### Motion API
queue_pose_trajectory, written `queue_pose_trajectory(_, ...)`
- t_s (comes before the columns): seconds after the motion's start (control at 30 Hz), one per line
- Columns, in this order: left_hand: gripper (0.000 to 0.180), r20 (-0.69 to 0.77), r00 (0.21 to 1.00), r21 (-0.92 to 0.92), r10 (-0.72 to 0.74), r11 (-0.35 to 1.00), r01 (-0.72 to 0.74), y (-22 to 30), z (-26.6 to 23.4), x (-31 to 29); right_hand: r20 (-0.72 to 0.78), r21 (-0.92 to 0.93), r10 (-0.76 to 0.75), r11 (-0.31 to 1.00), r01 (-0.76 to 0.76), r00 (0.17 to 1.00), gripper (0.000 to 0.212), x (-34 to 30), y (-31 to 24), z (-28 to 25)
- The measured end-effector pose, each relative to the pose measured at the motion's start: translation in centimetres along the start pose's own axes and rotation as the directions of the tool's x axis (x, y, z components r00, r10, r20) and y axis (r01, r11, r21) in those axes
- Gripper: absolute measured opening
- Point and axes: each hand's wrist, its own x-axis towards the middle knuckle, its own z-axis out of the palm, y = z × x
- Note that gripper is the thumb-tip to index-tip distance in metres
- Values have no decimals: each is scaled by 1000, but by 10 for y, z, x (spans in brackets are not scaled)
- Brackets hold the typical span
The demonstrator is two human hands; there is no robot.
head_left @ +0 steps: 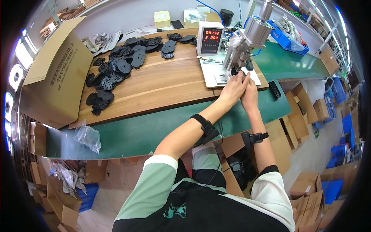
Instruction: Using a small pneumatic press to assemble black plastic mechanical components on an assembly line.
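Both of my hands are together at the front of a silver bench press (240,50) on a white base plate (210,79). My left hand (233,88) reaches in with its fingers closed at a small black plastic part (234,72) under the press head. Right beside it, my right hand (249,92) has its fingers bent in at the same part, fingertips close to the left hand's. The hands and the press head hide most of that part. Several loose black plastic parts (123,65) lie heaped on the wooden board to the left.
A white control box (210,38) with a red lit display stands left of the press. A large cardboard carton (54,77) occupies the left end of the green bench (127,135). A clear plastic bag (88,137) lies near its front edge, and a blue tray (288,38) sits back right.
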Motion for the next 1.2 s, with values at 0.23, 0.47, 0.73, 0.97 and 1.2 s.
queue_pose_trajectory(0.23, 66, 77, 989, 107, -126, 987, 118, -112, -13, -43, -4, -94, 5, 996, -5, 1000, 35, 11, -17, -6)
queue_pose_trajectory(0.47, 75, 59, 863, 173, -501, 857, 486, -268, -49, -119, 16, -71, 53, 996, -52, 998, 38, 15, -25, -4)
queue_pose_trajectory(0.73, 79, -57, 903, 237, -426, 873, 426, -270, -54, -110, 4, -81, 59, 995, -59, 998, 35, 17, -30, -13)
queue_pose_trajectory(0.97, 50, 74, 877, 107, -475, 878, 467, -210, -60, -109, -2, -105, 83, 991, -82, 997, 35, 10, -20, -8)
queue_pose_trajectory(1.2, 31, -4, 942, 42, -335, 941, 335, -148, -85, -132, -48, -69, 42, 997, -45, 998, 36, 13, -18, -10)
